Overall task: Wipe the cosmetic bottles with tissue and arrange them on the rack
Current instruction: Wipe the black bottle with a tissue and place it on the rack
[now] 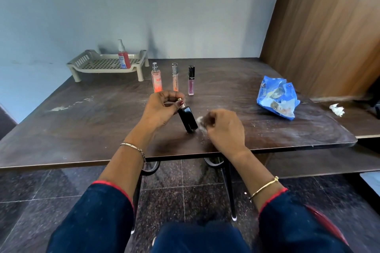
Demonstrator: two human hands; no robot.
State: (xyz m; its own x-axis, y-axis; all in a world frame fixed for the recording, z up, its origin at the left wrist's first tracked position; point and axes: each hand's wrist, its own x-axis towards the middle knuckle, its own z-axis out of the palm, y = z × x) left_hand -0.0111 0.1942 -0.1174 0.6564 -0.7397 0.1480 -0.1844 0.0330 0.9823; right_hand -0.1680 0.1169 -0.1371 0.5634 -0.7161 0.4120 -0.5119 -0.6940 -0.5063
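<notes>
My left hand (162,109) pinches the gold neck of a black rectangular bottle (187,119), which tilts with its base near the table. My right hand (223,127) grips a crumpled white tissue (199,121) that touches the bottle's right side. Behind them three bottles stand in a row: a peach spray bottle (157,80), a slim orange tube (175,79) and a purple lip gloss tube (191,81). A beige perforated rack (96,63) sits at the back left with a red spray bottle (123,57) upright on it.
A crumpled blue plastic packet (277,97) lies on the right of the dark wooden table (92,121). A used white tissue ball (337,109) rests on a lower side surface at far right. A wooden panel (329,26) rises at the back right.
</notes>
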